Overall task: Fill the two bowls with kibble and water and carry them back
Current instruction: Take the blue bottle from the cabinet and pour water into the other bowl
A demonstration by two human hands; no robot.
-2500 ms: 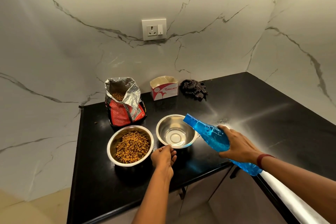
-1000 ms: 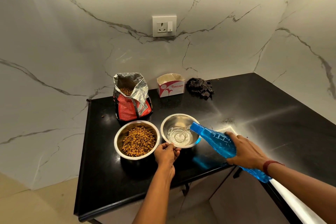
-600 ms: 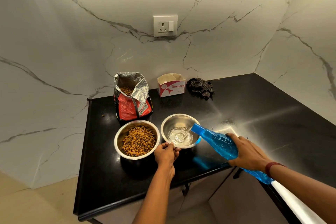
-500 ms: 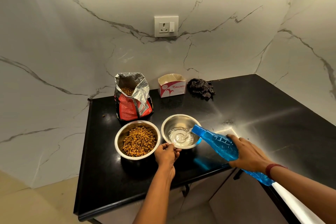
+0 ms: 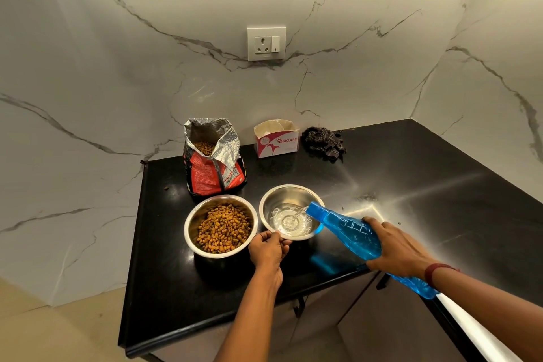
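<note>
1. 2 steel bowls on the black counter [image 5: 164, 288]: kibble bowl [image 5: 220, 226] left, water bowl [image 5: 291, 211] right.
2. 1 blue bottle [image 5: 357, 236], gripped by the right hand [image 5: 396, 247], tilts mouth-down far-left over the water bowl.
3. Left hand [image 5: 269, 248] pinches that bowl's near rim.

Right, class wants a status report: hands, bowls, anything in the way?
Left hand steadying water bowl rim. Right hand tipping blue bottle, water pouring. Kibble bowl full. Nothing in the way.

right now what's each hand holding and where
Right hand grips the blue bottle around its body; left hand pinches the water bowl at its near rim.
</note>
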